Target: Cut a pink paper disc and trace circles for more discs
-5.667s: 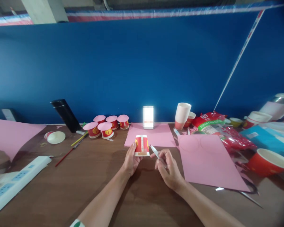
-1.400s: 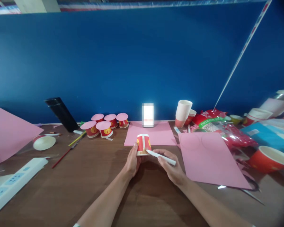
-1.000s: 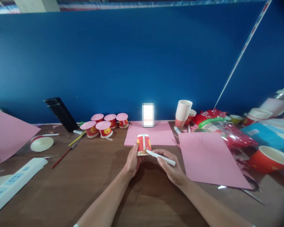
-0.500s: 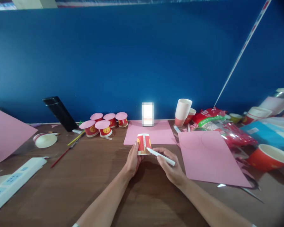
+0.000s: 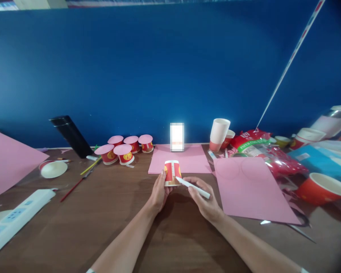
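My left hand (image 5: pixel 160 192) is closed around a red paper cup (image 5: pixel 172 171) with yellow emblems and a white strip down its side. The cup's wide rim faces down, toward me. In my right hand (image 5: pixel 207 201) is a white pen (image 5: pixel 194 188), pinched between thumb and fingers. Its tip meets the cup's side near the lower rim, though I cannot tell whether it presses on it. Behind the cup lie pink paper sheets (image 5: pixel 193 159). A larger pink sheet (image 5: pixel 252 193) with faint drawn circles is right of my right hand.
Several red cups with pink discs on top (image 5: pixel 123 151) stand back left, beside a black flask (image 5: pixel 71 136). A power strip (image 5: pixel 19 214) lies front left. Stacked white cups (image 5: pixel 220 132), a red paper-cup bag (image 5: pixel 252 142), an orange-red cup (image 5: pixel 315 191) and scissors (image 5: pixel 302 232) are right.
Almost nothing differs. Both hands keep the cup and pen in nearly the same place, and the view has shifted very slightly.
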`<state>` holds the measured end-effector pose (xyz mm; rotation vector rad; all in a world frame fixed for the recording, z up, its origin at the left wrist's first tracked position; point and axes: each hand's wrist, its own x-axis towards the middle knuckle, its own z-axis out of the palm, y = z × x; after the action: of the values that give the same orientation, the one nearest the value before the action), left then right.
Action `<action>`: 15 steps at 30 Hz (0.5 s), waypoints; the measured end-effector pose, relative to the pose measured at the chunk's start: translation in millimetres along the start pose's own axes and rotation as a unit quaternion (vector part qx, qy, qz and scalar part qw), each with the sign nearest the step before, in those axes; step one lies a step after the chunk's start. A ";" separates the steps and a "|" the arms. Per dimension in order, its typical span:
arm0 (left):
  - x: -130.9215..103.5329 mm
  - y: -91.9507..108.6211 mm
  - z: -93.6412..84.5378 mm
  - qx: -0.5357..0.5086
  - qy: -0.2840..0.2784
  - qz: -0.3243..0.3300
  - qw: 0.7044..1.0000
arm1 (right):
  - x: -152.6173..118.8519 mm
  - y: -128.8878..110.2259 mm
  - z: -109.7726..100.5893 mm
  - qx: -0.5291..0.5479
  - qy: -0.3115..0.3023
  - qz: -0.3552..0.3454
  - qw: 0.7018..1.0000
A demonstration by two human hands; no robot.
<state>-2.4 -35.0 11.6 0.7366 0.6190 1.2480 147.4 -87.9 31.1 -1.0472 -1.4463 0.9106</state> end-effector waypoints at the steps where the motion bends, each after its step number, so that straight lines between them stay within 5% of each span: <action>1: -0.2 0.1 -0.1 -0.001 0.001 -0.001 1.000 | 0.0 -0.8 0.2 -0.003 -0.001 -0.002 1.000; 15: 0.0 0.6 -0.9 -0.002 -0.003 -0.003 1.000 | 0.2 -1.2 -0.2 -0.006 -0.016 -0.004 1.000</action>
<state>-3.4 -34.8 11.5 0.7345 0.6129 1.2414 147.5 -88.0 32.3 -1.0399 -1.4827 0.9183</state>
